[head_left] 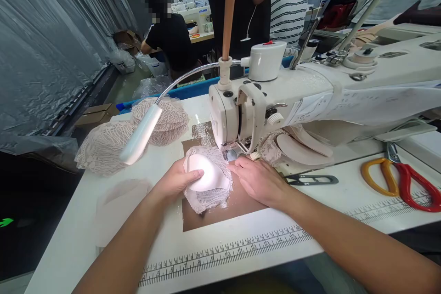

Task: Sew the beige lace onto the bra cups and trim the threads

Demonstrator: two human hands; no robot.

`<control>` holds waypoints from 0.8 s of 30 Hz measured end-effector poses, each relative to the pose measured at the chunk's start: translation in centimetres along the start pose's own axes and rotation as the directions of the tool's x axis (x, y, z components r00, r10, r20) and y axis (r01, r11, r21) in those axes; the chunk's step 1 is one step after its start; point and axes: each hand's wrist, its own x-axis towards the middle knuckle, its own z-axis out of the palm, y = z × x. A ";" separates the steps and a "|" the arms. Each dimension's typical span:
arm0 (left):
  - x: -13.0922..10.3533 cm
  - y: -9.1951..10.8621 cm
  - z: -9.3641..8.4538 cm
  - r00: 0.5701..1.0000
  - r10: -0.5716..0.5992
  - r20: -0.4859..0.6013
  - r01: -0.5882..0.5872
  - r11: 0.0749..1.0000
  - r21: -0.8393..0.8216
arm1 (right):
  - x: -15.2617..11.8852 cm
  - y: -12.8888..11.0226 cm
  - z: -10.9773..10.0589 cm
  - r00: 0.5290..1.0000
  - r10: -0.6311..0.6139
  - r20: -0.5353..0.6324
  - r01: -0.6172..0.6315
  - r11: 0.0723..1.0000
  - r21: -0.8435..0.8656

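the left hand [175, 178] has its grip pinched on a lace-covered cup [206, 179], the thumb pressed on the white padded face and the other fingers mostly hidden underneath. the cup lies over a brown sheet [196, 220] on the white counter [172, 248], its upper right edge just beside the needle end of a sewing machine [223, 110]. the right hand [258, 180] rests palm down on the brown sheet right of the cup, fingertips near the lace edge; i can't make out whether its grip has hold of any lace. a lamp [141, 133] on a bendy metal neck hangs left of the machine, in front of 2 piles of lace pieces [103, 151]. pale cups [306, 149] lie beyond the right hand, thread snips [329, 179] near its wrist, and yellow-and-red scissors [404, 183] farther right. a printed ruler [227, 255] runs along the near edge. past the machine are a seated person [172, 39] and a standing person [237, 4], both in black.
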 end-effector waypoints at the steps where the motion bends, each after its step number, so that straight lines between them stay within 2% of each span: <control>1: 0.1 0.0 0.0 1.000 0.009 -0.012 -0.009 1.000 -0.007 | 0.1 0.0 0.0 1.000 0.008 -0.002 -0.008 1.000 -0.011; 7: 0.5 -0.2 0.1 0.996 0.029 -0.086 -0.031 0.999 -0.031 | 0.2 0.1 0.5 0.998 0.033 -0.044 -0.036 0.996 -0.078; 12: 0.5 -0.2 0.3 0.994 0.028 -0.103 -0.031 0.999 -0.029 | -0.1 0.3 0.8 0.994 0.034 -0.102 -0.044 0.994 -0.095; 15: 0.5 -0.2 0.4 0.995 0.030 -0.092 -0.033 0.999 -0.028 | -0.1 0.0 0.5 0.997 -0.008 -0.079 0.001 0.996 -0.084; 19: 0.4 -0.2 0.4 0.995 0.043 -0.094 -0.046 0.999 -0.027 | 0.0 -0.4 0.1 1.000 0.001 -0.022 -0.004 0.992 -0.124; 24: 0.3 -0.2 0.5 0.993 0.041 -0.109 -0.044 0.999 -0.029 | -0.1 -0.6 0.3 0.999 -0.006 -0.036 0.001 0.990 -0.138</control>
